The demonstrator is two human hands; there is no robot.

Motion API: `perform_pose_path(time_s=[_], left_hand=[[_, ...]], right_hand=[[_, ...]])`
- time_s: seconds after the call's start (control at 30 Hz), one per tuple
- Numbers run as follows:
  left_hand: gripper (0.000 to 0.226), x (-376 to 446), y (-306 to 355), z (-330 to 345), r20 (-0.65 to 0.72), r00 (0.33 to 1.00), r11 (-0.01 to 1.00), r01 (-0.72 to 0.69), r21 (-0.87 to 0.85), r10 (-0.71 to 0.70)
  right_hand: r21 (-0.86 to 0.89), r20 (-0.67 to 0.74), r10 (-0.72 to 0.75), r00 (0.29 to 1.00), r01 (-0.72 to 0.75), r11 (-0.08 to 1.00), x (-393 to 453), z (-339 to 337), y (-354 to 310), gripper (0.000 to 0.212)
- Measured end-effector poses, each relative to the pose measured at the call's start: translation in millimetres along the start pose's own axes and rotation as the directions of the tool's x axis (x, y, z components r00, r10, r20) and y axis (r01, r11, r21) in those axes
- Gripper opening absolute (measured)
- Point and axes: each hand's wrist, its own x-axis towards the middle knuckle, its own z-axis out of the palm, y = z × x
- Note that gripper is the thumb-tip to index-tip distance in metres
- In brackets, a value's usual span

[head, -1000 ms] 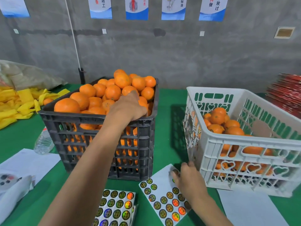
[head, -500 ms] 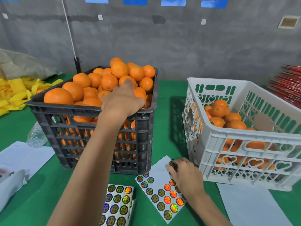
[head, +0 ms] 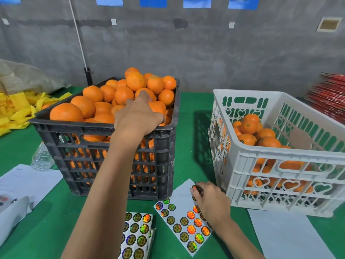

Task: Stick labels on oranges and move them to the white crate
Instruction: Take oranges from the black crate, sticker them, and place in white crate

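Observation:
A black crate heaped with oranges stands left of centre. My left hand reaches over its near rim, fingers curled round an orange near the right side. A white crate on the right holds several oranges. In front of the crates lies a sheet of round shiny labels. My right hand rests on the sheet's far corner, its fingertips pinching a label.
A second label sheet lies at the bottom centre. White papers and a plastic bottle sit at the left, yellow wrappers behind them. Blank backing paper lies before the white crate. Red stacked items are at the far right.
My left hand has settled deeper onto the oranges and curled round one. My right hand stayed at the sheet's corner, fingertips working on a label.

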Motion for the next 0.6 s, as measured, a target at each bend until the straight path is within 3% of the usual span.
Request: perform_pose_path(time_s=[0.17,0.6], left_hand=[[0.058,-0.7,-0.1,-0.7,-0.012,1.0,1.0,0.001,-0.004,-0.001],[0.058,-2.6,-1.0,-0.1,-0.043,0.999,1.0,-0.019,-0.002,0.019]], right_hand=[[0.092,0.025,0.074,0.997,-0.076,0.993,5.5,-0.2,0.2,0.029],[0.074,-0.045,0.023,0.999,-0.02,0.997,0.2,4.4,-0.6,0.021]])
